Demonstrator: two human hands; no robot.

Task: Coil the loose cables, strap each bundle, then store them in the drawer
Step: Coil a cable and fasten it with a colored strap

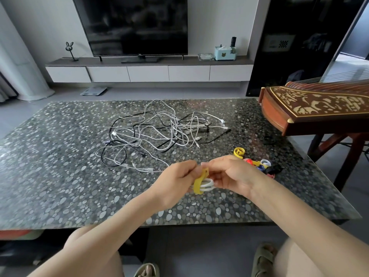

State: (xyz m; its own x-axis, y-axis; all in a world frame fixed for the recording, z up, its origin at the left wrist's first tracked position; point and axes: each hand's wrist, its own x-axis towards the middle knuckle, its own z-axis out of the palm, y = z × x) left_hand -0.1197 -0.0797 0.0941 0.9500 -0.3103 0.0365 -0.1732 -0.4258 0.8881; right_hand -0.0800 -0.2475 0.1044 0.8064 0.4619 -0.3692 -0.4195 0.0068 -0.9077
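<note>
Loose cables sprawl tangled across the surface. Nearer me, the left hand pinches a yellow strap wrapped round a white coiled bundle. The right hand has its grip closed on that bundle. Spare coloured straps lie just right.

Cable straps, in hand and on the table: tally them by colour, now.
Yellow: 2, the yellow strap round the white cable coil, the looped yellow strap on the pebble-patterned table
Red strap: 1
White strap: 1
Blue strap: 1
Black strap: 1
Total: 6 at least; the heap overlaps and may hide more.
</note>
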